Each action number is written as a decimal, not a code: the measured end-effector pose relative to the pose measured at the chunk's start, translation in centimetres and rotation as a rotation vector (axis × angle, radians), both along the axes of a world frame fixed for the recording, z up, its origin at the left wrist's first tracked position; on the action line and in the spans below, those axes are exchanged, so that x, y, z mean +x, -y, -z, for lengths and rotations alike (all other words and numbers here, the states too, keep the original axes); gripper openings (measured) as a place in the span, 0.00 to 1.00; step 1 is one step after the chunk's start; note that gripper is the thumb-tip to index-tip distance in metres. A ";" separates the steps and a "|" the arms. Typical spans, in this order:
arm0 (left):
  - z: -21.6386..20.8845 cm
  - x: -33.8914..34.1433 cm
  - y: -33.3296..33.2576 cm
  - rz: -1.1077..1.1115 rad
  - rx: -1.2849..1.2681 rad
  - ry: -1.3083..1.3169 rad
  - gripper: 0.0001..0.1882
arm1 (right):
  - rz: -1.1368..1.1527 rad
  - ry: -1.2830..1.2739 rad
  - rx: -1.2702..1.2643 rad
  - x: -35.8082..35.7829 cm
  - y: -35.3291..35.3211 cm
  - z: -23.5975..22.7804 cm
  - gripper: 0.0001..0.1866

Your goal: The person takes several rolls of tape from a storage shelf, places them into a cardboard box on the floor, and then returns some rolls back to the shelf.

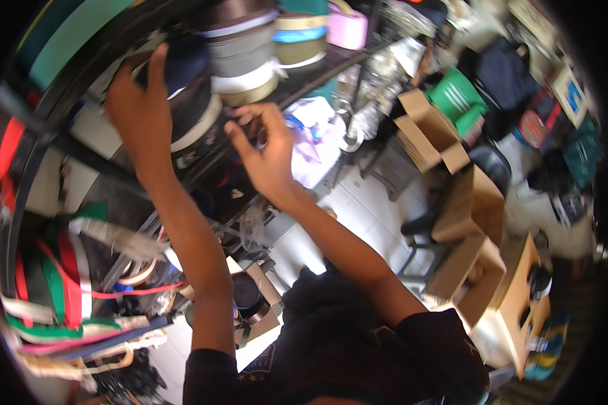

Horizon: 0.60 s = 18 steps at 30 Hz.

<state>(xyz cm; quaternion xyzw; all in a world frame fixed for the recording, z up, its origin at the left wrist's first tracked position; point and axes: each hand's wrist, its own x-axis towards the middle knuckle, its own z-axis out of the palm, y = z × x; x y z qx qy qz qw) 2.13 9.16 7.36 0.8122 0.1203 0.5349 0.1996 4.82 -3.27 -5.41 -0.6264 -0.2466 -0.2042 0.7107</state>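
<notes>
Currently, the left hand (140,104) is raised just beside a dark roll with a pale band (196,113), which lies between the hands on a black shelf (311,82); the right hand (271,148) is held near the roll's other side, fingers bent, and whether anything is grasped by either cannot be told. Behind, grey rolls (244,57) are stacked; farther right, an opened cardboard box (417,143) is seen.

L hand (142,101) by dk-blue roll (188,62), R hand (263,145) nr stacked gray rolls (243,57) on blk shelf (302,84); open carton (415,140) off R.
</notes>
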 end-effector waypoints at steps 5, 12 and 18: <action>7.3 -1.1 9.3 0.439 -0.275 0.191 0.11 | 0.104 -0.111 -0.091 -1.4 6.2 3.9 0.10; 21.1 0.8 23.1 1.029 -0.559 -0.494 0.10 | 0.423 -0.400 -0.282 -3.5 21.3 12.5 0.13; 29.6 -0.9 36.7 1.320 -0.539 -0.883 0.12 | 0.422 -0.726 -0.374 -9.5 36.3 19.8 0.15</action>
